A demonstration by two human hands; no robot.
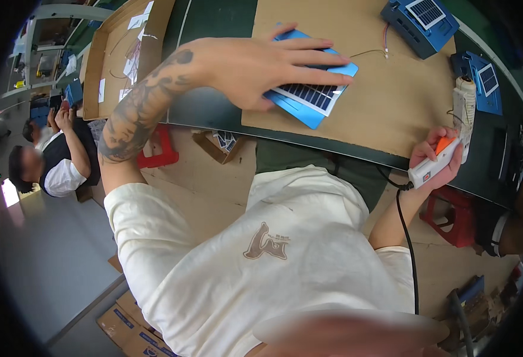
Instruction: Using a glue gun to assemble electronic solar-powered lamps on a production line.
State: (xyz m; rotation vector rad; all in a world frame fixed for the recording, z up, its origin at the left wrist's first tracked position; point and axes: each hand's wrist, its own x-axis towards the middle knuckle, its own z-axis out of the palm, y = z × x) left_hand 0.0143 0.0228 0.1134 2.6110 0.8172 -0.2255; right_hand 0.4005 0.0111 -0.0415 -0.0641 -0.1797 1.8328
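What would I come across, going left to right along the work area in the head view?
Open cardboard tray → blue plate with a solar cell, under the left hand → white handheld tool with an orange part, in the right hand → blue box near the right edge.

Three blue solar-panelled pieces [316, 98], two red stools [165, 150], one corded white tool [434, 165].
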